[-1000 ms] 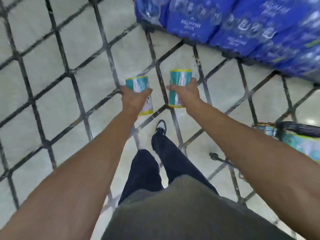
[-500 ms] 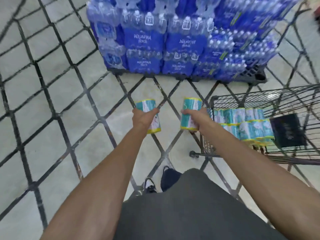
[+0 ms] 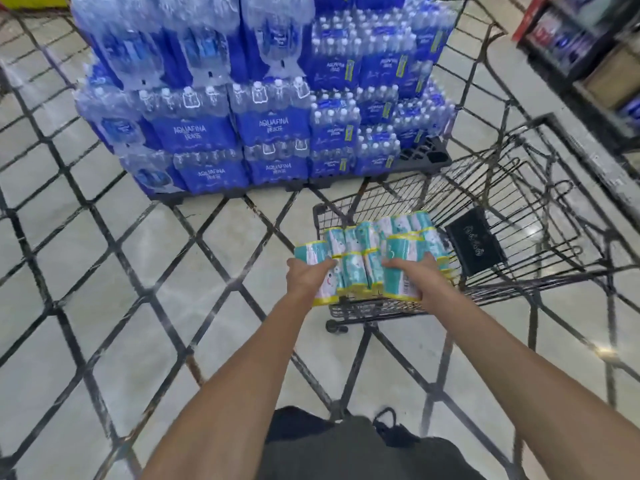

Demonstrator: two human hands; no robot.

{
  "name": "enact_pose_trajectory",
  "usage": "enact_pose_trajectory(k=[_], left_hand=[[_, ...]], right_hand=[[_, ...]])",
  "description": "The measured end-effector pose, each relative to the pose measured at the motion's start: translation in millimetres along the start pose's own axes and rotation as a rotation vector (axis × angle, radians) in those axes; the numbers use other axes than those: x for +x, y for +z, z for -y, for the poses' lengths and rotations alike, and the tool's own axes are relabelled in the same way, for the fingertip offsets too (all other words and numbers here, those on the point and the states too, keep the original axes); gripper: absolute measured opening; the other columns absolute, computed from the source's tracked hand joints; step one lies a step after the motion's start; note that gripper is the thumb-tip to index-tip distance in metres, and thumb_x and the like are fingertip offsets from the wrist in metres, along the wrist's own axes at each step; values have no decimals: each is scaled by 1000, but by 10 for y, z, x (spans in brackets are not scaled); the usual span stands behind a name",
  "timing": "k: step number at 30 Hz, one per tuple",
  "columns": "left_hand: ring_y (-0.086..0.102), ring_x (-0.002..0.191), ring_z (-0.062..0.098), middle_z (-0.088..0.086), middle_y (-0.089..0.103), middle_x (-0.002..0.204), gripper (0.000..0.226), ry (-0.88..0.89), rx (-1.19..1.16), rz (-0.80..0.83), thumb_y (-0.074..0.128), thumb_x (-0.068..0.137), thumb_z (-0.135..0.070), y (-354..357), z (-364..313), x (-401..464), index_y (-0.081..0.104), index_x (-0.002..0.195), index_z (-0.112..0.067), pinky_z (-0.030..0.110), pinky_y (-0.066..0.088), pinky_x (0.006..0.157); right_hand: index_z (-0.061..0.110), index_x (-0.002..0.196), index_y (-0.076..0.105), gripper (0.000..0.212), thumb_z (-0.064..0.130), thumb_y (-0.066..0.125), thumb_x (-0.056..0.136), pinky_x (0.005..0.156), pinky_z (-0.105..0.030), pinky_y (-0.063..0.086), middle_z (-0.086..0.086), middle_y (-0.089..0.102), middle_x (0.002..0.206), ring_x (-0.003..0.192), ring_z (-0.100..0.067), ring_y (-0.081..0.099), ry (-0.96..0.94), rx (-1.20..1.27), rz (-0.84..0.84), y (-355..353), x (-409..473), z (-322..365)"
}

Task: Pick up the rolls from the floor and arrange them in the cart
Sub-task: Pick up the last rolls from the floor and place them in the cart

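My left hand [image 3: 308, 277] grips a teal roll with yellow ends [image 3: 311, 252], held just outside the near left corner of the wire cart [image 3: 519, 271]. In my right hand [image 3: 412, 271] is a second teal roll [image 3: 401, 261], held over the cart's near edge. Inside the cart, several matching rolls [image 3: 367, 233] stand packed in rows at its near left end. A black flap [image 3: 474, 242] sits in the cart beside them.
A tall pallet of blue bottled-water packs [image 3: 263, 126] stands just beyond the cart. Store shelving [image 3: 588, 46] is at the far right. The tiled floor [image 3: 121, 289] with black diagonal lines spreads open to the left. My feet [image 3: 388, 424] are below.
The view lifted from the floor to the cart. Both hands carried their rolls rightward and forward, from over the open floor to the cart's near left corner.
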State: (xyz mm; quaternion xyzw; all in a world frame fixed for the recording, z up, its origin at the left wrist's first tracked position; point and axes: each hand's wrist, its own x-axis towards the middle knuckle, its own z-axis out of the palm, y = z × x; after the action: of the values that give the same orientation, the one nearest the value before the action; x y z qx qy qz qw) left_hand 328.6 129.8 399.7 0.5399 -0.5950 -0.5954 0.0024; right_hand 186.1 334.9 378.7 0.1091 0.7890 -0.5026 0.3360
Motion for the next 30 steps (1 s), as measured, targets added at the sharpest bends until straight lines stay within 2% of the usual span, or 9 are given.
enact_pose_trajectory(k=[3,6,8,12,15,18,23,26,30], left_hand=[[61,117,31,12,58,131,107,-21,38,71,86,62,-50,751,-14,-161,33,143,-5,45,54,98],[58,123,31,10,54,140,122,-27,46,95,86,49,-58,1308,7,-199,34,147,-8,47,52,101],[54,127,33,14,50,145,123,-40,66,108,83,54,-56,1554,-86,-304,26,152,-7,48,50,103],[44,137,34,15,37,155,115,-65,105,101,83,77,-43,1965,-217,-176,10,158,-6,47,44,110],[42,139,35,17,34,157,115,-99,116,83,83,78,-42,2211,-334,82,10,158,-4,47,42,111],[40,140,36,18,33,158,116,-139,134,67,80,81,-45,2482,-442,415,4,159,-3,47,41,112],[47,134,34,18,37,156,115,-200,184,70,79,82,-47,2917,-690,899,5,157,-1,42,45,107],[44,137,36,19,33,158,118,-219,180,75,79,81,-46,3123,-857,1206,1,157,-1,43,42,110],[39,141,35,18,30,160,115,-233,231,58,76,84,-49,3381,-1117,1625,3,159,0,42,39,110]], right_hand=[[24,143,42,144,61,99,16,91,-58,58,-7,62,137,116,-33,66,-7,50,-37,-759,494,-335],[13,122,55,82,26,98,53,87,-56,60,-13,71,112,101,-33,71,22,79,-79,-1162,-50,38],[9,119,50,59,10,88,74,82,-48,60,-9,65,100,95,-29,69,23,86,-68,-1347,-68,134],[9,126,42,63,13,85,80,54,-26,45,-4,58,98,77,-13,58,48,70,-62,-1571,353,57],[11,130,41,92,33,95,59,78,-43,59,-11,62,116,98,-28,65,106,29,-62,-1575,665,99],[14,129,42,115,49,91,31,94,-52,57,-11,63,120,109,-32,65,145,-39,-56,-1596,1147,52],[11,134,38,114,48,93,41,98,-50,54,-12,58,130,115,-30,61,222,-129,-45,-1564,1788,200],[11,136,39,97,39,92,60,100,-51,53,-13,58,131,116,-31,61,229,-149,-55,-1521,2255,293],[11,149,30,106,39,91,67,109,-50,47,-12,50,146,132,-32,52,216,-145,-43,-1437,2782,625]])
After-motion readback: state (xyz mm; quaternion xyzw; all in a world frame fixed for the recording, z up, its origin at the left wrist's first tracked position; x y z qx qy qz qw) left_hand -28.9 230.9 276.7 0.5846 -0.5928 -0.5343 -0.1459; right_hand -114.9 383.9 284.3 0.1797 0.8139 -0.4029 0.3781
